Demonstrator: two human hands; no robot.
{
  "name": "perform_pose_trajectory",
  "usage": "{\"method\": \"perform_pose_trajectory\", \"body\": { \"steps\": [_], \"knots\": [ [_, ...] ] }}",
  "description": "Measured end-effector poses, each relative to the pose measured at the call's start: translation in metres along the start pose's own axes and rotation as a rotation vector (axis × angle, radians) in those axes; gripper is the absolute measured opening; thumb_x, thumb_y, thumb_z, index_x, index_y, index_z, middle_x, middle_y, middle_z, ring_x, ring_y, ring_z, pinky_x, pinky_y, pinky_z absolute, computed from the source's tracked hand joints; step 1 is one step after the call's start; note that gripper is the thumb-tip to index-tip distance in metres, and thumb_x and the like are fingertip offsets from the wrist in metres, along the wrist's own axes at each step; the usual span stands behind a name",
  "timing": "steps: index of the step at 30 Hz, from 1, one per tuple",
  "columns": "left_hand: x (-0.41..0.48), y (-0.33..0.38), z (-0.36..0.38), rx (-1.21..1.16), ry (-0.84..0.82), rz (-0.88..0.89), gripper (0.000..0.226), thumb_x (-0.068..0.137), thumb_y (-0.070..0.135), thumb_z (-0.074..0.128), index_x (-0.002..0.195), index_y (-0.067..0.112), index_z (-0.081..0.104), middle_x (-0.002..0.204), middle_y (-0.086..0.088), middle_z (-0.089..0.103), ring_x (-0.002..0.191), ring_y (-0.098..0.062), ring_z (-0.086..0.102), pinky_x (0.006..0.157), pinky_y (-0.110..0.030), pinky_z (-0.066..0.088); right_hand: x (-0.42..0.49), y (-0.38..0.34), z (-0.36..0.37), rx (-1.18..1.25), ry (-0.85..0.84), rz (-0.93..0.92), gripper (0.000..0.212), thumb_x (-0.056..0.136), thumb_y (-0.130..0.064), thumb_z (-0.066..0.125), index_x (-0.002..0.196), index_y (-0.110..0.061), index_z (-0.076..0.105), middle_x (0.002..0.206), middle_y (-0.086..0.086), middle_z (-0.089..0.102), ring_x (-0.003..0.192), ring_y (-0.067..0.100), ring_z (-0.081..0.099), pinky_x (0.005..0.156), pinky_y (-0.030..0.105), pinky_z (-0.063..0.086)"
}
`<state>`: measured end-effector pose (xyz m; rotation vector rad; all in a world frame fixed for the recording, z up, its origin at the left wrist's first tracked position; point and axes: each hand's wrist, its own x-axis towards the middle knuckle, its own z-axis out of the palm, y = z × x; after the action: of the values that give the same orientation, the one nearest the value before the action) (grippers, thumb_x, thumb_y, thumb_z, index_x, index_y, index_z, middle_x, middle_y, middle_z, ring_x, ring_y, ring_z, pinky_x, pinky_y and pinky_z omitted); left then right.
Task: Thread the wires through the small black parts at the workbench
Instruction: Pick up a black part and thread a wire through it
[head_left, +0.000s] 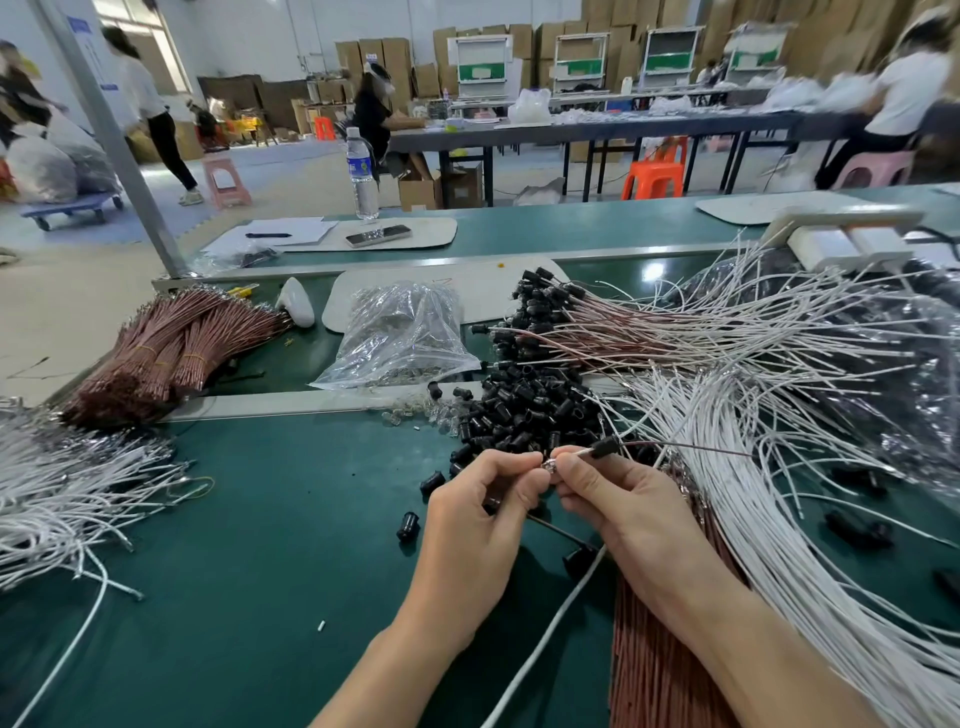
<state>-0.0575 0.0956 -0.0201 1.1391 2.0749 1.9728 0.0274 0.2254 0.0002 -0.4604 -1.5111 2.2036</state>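
My left hand (480, 512) and my right hand (618, 499) meet fingertip to fingertip over the green bench, pinching a tiny clear, shiny piece (549, 466) between them. A thin wire (691, 448) runs right from my right fingers, with a small black part (605, 448) sitting on it just past the fingertips. Behind my hands lies a heap of loose black parts (524, 410). A second wire with a black part (576, 556) lies under my wrists. Further back, finished wires with black parts (550, 312) are stacked in a fan.
White wires (779, 519) spread at the right, brown wires (654, 665) beneath my right forearm. More white wires (62, 493) and tied brown bundles (166, 353) lie left. A clear bag (400, 338) sits centre back. Stray black parts (408, 526) dot the mat.
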Motion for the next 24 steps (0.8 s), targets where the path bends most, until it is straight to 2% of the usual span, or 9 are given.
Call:
{"method": "perform_pose_trajectory", "body": {
  "steps": [4, 8, 14, 17, 20, 24],
  "knots": [
    [0.0003, -0.0002, 0.0008, 0.019, 0.006, 0.016, 0.016, 0.094, 0.031, 0.066, 0.109, 0.027, 0.071, 0.099, 0.016, 0.075, 0.095, -0.009, 0.073, 0.081, -0.024, 0.057, 0.0001, 0.0015, -0.0006, -0.040, -0.002, -0.006, 0.036, 0.065, -0.044, 0.083, 0.094, -0.023, 0.083, 0.088, 0.000, 0.078, 0.081, 0.007, 0.070, 0.072, 0.015, 0.054],
    [0.0011, 0.0019, 0.0018, 0.026, 0.019, 0.047, 0.015, 0.094, 0.030, 0.066, 0.108, 0.034, 0.070, 0.102, 0.019, 0.075, 0.098, -0.005, 0.072, 0.082, -0.017, 0.055, 0.0015, 0.0006, 0.0002, 0.078, -0.013, 0.058, 0.034, 0.061, -0.036, 0.084, 0.089, -0.017, 0.084, 0.081, 0.000, 0.076, 0.073, 0.005, 0.069, 0.066, 0.014, 0.054],
    [0.0008, 0.0028, 0.0018, 0.035, 0.010, 0.066, 0.016, 0.094, 0.025, 0.067, 0.109, 0.029, 0.072, 0.104, 0.019, 0.075, 0.100, -0.003, 0.071, 0.084, -0.017, 0.055, 0.0015, -0.0011, -0.0015, 0.192, -0.049, 0.162, 0.027, 0.065, -0.025, 0.082, 0.088, -0.011, 0.084, 0.080, 0.003, 0.075, 0.070, 0.005, 0.070, 0.064, 0.015, 0.056],
    [-0.0004, 0.0047, -0.0002, 0.118, -0.004, 0.116, 0.017, 0.094, 0.021, 0.069, 0.110, 0.026, 0.072, 0.104, 0.019, 0.073, 0.099, -0.003, 0.070, 0.083, -0.013, 0.052, 0.0016, -0.0023, -0.0020, 0.233, -0.073, 0.194, 0.024, 0.066, -0.023, 0.082, 0.086, -0.010, 0.083, 0.078, 0.003, 0.075, 0.068, 0.005, 0.070, 0.062, 0.015, 0.056],
    [-0.0022, 0.0070, -0.0022, 0.267, -0.043, 0.201, 0.022, 0.094, 0.019, 0.072, 0.113, 0.030, 0.067, 0.102, 0.018, 0.069, 0.096, -0.003, 0.066, 0.082, -0.012, 0.049, -0.0001, -0.0036, -0.0026, 0.241, -0.102, 0.203, 0.025, 0.069, -0.024, 0.082, 0.088, -0.009, 0.083, 0.086, 0.005, 0.077, 0.073, 0.006, 0.071, 0.064, 0.015, 0.056],
    [-0.0021, 0.0054, -0.0018, 0.443, 0.016, 0.308, 0.016, 0.095, 0.018, 0.070, 0.111, 0.020, 0.068, 0.101, 0.015, 0.064, 0.097, -0.002, 0.062, 0.082, -0.018, 0.050, -0.0012, -0.0038, -0.0003, 0.228, -0.109, 0.215, 0.025, 0.071, -0.026, 0.080, 0.089, -0.009, 0.083, 0.086, 0.005, 0.076, 0.076, 0.007, 0.070, 0.066, 0.015, 0.056]
  ]
}}
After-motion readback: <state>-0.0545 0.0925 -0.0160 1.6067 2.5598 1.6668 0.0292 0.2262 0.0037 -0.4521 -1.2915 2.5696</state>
